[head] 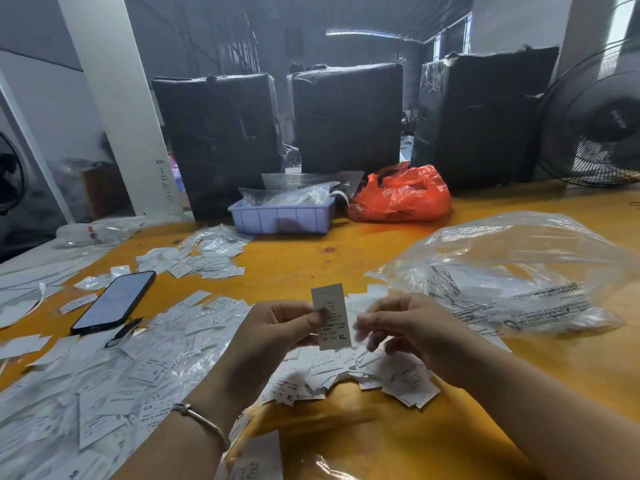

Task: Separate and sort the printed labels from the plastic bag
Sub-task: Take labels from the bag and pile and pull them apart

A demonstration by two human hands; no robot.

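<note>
Left hand [277, 327] pinches an XL label [330, 317]; right hand [408, 327] hovers loosely curled, holding nothing. Sorted labels [104, 375] fill lower left; unsorted pile [363, 372] remains at centre.

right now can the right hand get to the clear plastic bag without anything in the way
Probably yes. The right hand holds nothing and the clear plastic bag lies just beside it on the table, with only loose labels between.
</note>
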